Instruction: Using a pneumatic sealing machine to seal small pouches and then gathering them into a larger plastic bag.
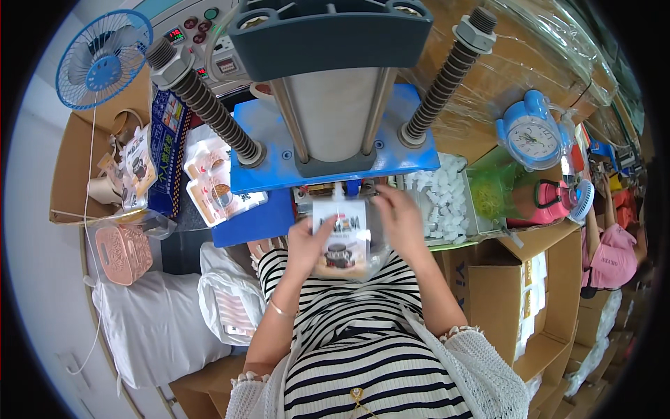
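1. Nearest, at 6 o'clock: striped black-and-white top (363, 349) with white knit sleeves, both forearms coming up from the lower edge.
2. Left hand (307, 244) clamped on the left edge of a clear blister pack (343, 241) with a printed card insert, thumb over the front.
3. Right hand (399, 216) closed on the pack's upper right edge, fingers curled over the top. Pack sits upright between both hands, just above the lap, right below the press.
4. At 8 o'clock: white plastic bag (227, 307) holding flat packs, beside a white cushion (146, 328).
5. At 4 o'clock: open cardboard box (509, 293), packs stacked inside.
6. At 9 o'clock: pink embossed pouch (124, 253); finished packs (213, 178) lying on the blue table (255, 220).
7. At 12 o'clock: press machine (331, 91), blue base plate, two coil springs, grey head.
8. At 3 o'clock: white foam chips (443, 199) in a tray.
9. At 2 o'clock: blue alarm clock (532, 133).
10. At 10 o'clock, far: blue desk fan (103, 59).
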